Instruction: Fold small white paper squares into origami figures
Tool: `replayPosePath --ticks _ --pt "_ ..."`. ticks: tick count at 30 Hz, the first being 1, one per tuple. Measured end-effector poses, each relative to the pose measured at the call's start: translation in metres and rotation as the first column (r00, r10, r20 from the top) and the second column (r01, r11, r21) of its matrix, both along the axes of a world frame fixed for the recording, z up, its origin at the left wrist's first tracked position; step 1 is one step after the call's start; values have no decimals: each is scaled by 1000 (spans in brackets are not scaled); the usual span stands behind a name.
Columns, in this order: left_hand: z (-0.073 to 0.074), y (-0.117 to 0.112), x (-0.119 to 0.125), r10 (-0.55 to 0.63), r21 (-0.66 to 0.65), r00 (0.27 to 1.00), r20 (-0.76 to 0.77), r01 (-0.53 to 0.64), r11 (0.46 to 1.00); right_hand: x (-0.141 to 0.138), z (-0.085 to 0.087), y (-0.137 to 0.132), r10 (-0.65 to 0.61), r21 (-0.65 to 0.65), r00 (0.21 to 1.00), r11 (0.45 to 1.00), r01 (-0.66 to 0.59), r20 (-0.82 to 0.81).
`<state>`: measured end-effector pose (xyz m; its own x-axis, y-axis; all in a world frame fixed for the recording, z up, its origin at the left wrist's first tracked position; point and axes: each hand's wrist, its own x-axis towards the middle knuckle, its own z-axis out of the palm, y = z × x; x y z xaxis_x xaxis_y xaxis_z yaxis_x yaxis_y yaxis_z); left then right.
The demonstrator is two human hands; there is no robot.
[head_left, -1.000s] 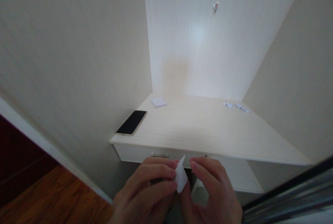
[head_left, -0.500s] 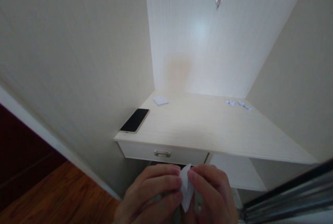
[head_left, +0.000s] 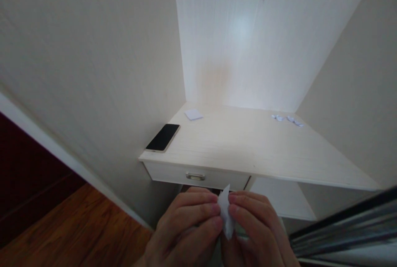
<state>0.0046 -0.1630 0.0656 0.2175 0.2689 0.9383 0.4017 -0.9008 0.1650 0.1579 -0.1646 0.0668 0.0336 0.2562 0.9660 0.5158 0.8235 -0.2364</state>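
A phone [head_left: 163, 138] lies flat at the left end of the desk [head_left: 229, 138], presumably to leave the middle free. A white square [head_left: 193, 114] rests behind it. The left hand [head_left: 190, 213] has its fingers closed on one side of a small folded paper [head_left: 226, 213], held before the front edge. The right hand [head_left: 260, 221] pinches the opposite side; this two-sided grip likely steadies the thin piece. Small white pieces [head_left: 287, 120] lie at the far right.
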Motion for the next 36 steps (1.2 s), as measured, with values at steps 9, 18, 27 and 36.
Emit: replayPosePath --ticks 9,18,27,36 --pt "0 20 15 59 -16 998 16 -58 998 -8 1 -9 -129 -106 989 987 121 -72" --pt "-12 32 29 -114 -77 994 -6 113 991 -4 5 -14 -181 -112 980 979 172 -82" --pt "-2 24 35 -110 -91 988 111 120 989 -20 5 -20 -57 -161 939 987 1 -340" --pt "6 26 28 -222 -231 970 98 239 943 -17 1 -10 -28 -161 926 986 -35 -376"
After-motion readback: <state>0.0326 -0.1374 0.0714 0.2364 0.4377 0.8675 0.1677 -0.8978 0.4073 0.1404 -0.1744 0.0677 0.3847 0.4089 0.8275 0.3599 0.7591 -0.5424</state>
